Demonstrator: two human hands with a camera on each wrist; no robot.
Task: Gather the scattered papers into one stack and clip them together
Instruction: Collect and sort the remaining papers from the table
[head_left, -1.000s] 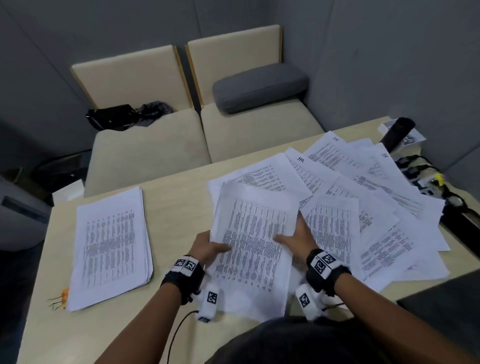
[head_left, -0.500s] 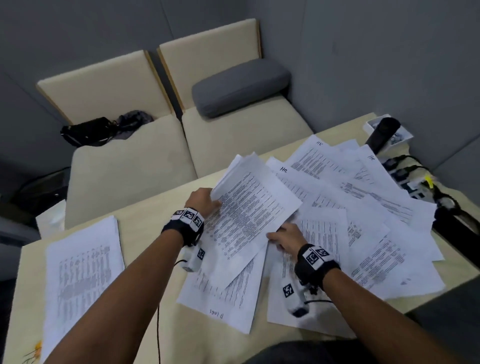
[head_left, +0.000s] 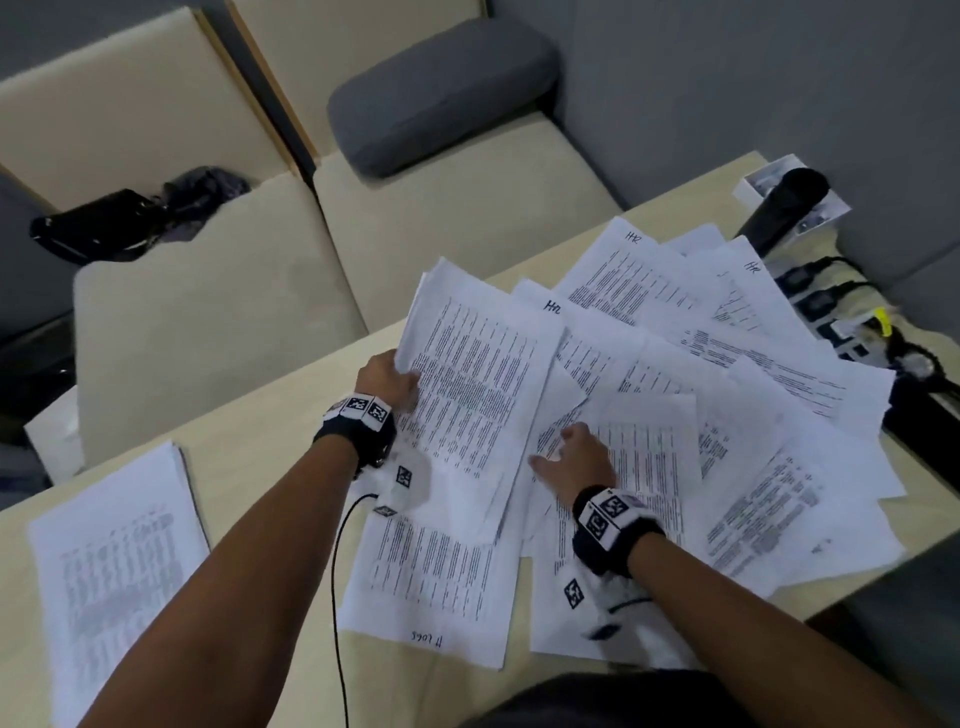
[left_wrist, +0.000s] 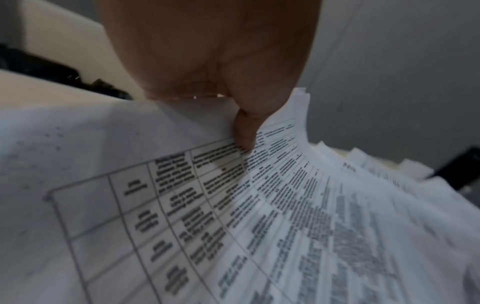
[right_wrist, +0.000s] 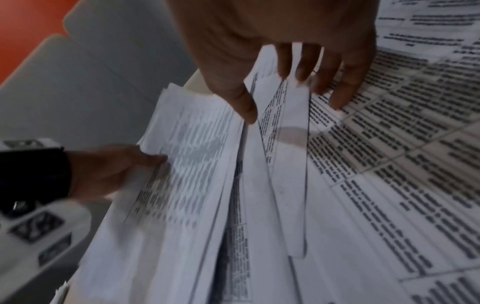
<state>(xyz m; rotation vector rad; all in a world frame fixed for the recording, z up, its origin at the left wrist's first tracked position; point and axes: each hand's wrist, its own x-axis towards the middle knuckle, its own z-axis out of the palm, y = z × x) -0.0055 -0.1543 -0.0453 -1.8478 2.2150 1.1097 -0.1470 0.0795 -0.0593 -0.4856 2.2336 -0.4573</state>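
Printed white papers (head_left: 727, 364) lie scattered and overlapping across the right half of the table. My left hand (head_left: 387, 382) grips a gathered bundle of sheets (head_left: 478, 384) by its left edge, lifted and tilted above the table; the left wrist view shows the thumb (left_wrist: 244, 131) pressed on top of the bundle (left_wrist: 259, 205). My right hand (head_left: 571, 452) lies with spread fingers (right_wrist: 337, 86) on loose sheets (right_wrist: 389, 164) just right of the bundle (right_wrist: 182, 164). A sheet (head_left: 431, 582) lies flat below the bundle. No clip is visible.
A separate neat stack of papers (head_left: 114, 571) lies at the table's left end. A black cylinder (head_left: 779, 208) on a white box and a power strip with cables (head_left: 841, 312) sit at the far right. Beige sofa seats with a grey cushion (head_left: 441, 88) stand behind the table.
My left hand has carried the bundle up and away from me, tilting it. My right hand let go of the bundle and moved onto loose sheets to its right.
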